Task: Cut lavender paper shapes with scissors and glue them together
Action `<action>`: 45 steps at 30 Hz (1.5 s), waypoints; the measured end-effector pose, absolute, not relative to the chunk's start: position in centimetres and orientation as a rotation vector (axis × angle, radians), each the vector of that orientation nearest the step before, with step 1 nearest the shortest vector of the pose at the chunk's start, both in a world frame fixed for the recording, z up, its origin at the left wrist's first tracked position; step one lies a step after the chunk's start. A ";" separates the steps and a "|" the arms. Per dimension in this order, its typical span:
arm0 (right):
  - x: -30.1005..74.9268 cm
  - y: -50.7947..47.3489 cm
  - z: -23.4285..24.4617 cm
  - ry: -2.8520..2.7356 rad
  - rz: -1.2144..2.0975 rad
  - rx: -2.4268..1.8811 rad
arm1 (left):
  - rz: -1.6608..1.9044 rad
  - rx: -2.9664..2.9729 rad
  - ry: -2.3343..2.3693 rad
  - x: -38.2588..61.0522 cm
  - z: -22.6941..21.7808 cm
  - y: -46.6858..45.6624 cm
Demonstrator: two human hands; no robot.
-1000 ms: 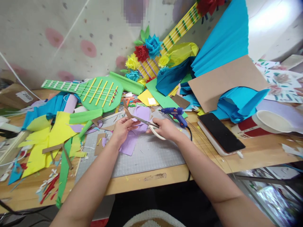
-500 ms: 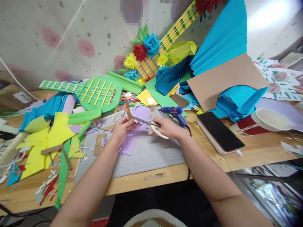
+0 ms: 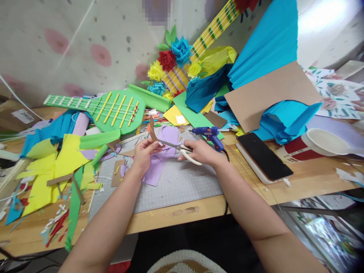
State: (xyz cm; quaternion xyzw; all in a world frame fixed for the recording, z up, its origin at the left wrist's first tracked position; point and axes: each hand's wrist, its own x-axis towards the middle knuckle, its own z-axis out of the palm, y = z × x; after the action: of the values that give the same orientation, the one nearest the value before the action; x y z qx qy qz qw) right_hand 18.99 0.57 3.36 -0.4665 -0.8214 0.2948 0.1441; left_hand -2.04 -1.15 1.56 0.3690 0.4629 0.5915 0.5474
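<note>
My right hand (image 3: 200, 151) grips a pair of scissors (image 3: 190, 156) with white handles, its blades pointing left. Between the fingertips of my left hand (image 3: 144, 153) is a narrow piece of brown cardboard (image 3: 152, 129), one end sticking up above the thumb. The scissor blades reach to this cardboard at my left fingers; whether they are cutting into it I cannot tell. Under both hands lies purple paper (image 3: 153, 170) on a grey cutting mat (image 3: 182, 185). Just behind my right hand sits a blue glue gun (image 3: 209, 132).
A green paper guitar (image 3: 119, 112) lies at the back left, and a yellow guitar with paper flowers (image 3: 178, 77) leans on the wall. Yellow paper scraps (image 3: 68, 155) cover the left side. To the right are a phone (image 3: 264, 155), a paper cup (image 3: 313, 146) and cut cardboard (image 3: 267, 94).
The view has shifted slightly. Both hands keep nearly the same pose, with the scissors and cardboard still held; the blades look a little more closed.
</note>
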 end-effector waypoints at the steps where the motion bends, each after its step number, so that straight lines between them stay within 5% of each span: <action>1: 18.9 0.5 3.4 -2.364 0.850 -1.345 | 1.414 0.866 1.095 -2.0 1.6 -1.2; 45: 18.7 0.8 2.6 -2.375 0.759 -1.336 | 1.454 0.874 1.128 -2.1 1.8 -1.3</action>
State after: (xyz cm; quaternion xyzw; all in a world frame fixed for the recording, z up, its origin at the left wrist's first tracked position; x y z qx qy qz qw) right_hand 18.67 0.75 2.63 -0.4667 -0.8293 0.2650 0.1559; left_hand -2.09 -1.26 1.82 0.3652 0.4714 0.6077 0.5245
